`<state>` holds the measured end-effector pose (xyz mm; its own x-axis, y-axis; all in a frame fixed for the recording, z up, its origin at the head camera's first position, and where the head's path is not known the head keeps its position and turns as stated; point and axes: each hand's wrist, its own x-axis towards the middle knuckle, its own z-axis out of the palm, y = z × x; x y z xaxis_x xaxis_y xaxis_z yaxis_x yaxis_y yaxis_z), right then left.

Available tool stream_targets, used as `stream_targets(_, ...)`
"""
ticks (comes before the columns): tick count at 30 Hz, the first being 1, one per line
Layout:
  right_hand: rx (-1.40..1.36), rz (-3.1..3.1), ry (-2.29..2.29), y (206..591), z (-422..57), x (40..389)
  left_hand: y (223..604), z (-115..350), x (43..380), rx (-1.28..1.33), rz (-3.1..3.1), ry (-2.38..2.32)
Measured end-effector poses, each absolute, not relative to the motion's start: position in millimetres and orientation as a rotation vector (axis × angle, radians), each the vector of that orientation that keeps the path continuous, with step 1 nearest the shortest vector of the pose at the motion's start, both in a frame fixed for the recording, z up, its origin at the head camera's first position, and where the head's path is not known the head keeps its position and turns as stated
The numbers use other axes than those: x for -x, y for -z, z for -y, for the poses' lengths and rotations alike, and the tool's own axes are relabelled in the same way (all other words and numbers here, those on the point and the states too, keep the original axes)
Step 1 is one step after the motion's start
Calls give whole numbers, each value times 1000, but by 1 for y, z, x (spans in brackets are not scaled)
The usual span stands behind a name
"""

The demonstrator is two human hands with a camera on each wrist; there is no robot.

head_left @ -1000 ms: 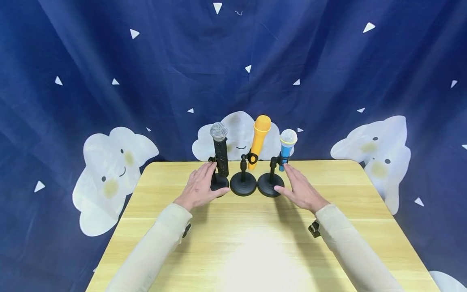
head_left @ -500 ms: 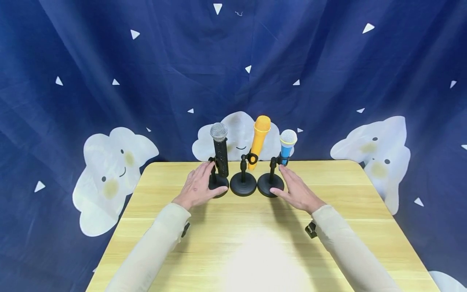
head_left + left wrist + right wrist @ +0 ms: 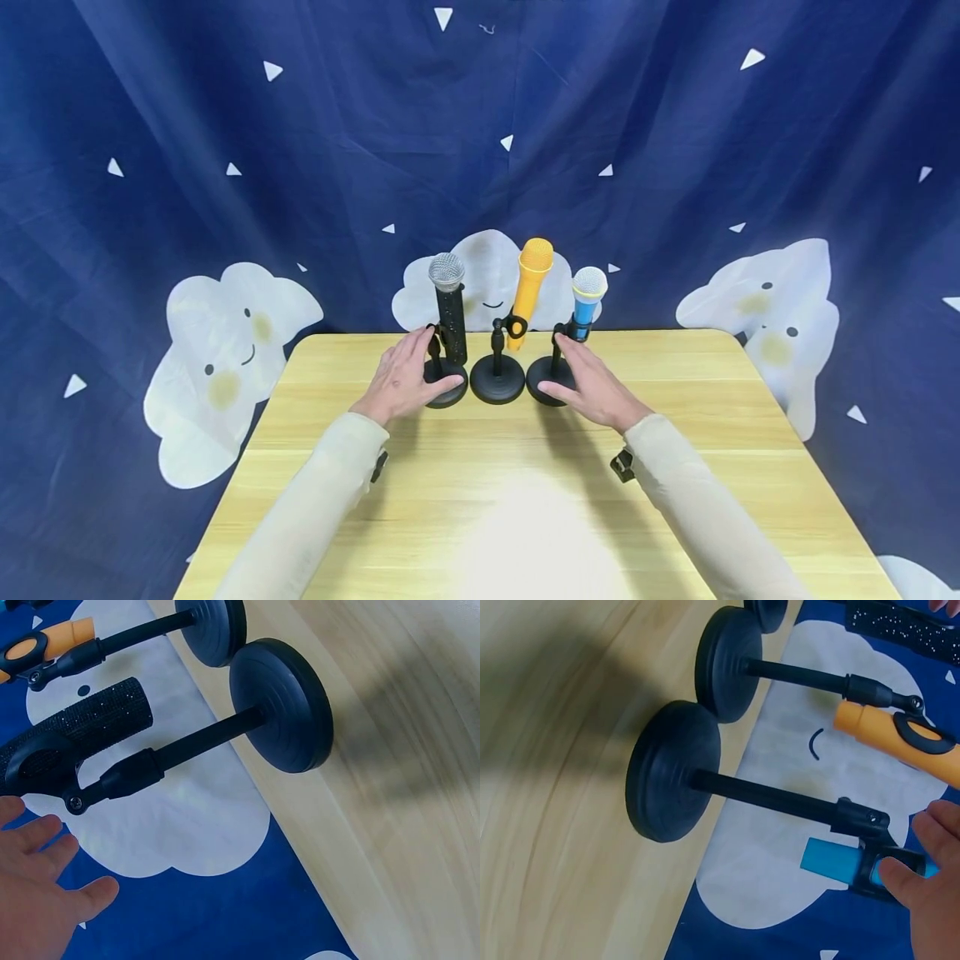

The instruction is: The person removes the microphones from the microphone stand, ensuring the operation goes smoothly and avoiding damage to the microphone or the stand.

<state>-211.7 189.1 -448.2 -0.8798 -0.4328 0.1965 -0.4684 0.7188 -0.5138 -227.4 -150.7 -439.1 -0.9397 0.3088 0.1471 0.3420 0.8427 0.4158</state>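
Three microphones stand side by side on black round-based desk stands: a black one with a silver head, a taller orange one in the middle, and a blue one with a white head. My left hand is beside the black microphone's stand, fingers extended and thumb spread; the left wrist view shows a gap between them. My right hand is at the blue microphone's stand, fingers extended, its thumb overlapping the clip in the right wrist view. Whether it touches the clip, I cannot tell.
The stands are near the far edge of a light wooden table, their bases close together. Behind hangs a dark blue curtain with white clouds and triangles. A bright glare lies on the table's near middle.
My right hand has moved left, across in front of the blue microphone's stand. My left hand has shifted slightly left. The microphones and stands keep their places.
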Motion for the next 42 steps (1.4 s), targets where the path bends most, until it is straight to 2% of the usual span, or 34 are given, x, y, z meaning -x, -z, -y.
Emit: stream_targets(42,-800,2845,-905,436,-165,223,442,152,230,486,2971,704)
